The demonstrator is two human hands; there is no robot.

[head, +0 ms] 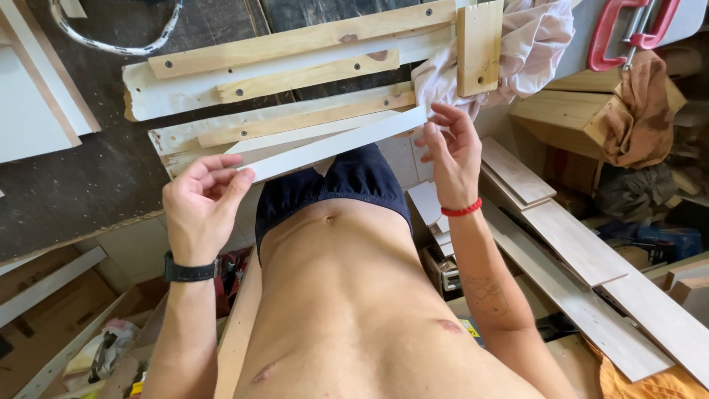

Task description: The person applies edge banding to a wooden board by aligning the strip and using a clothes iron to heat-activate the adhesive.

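Note:
A long, thin white strip [336,144] is stretched between my two hands in front of my body. My left hand [203,203], with a black watch on the wrist, pinches its left end. My right hand [452,151], wearing a red wristband, pinches the right end with the fingertips. Just beyond the strip lies a wooden frame of pale battens [295,74] screwed onto white boards. A short wooden block [478,46] stands at the frame's right end.
A dark worktop [81,177] lies at the left. A crumpled pinkish cloth [532,44] sits by the block. Red clamp [628,33] at top right, a wooden box [572,118] below it. Long pale planks [583,266] run along the right; cluttered boxes sit at lower left.

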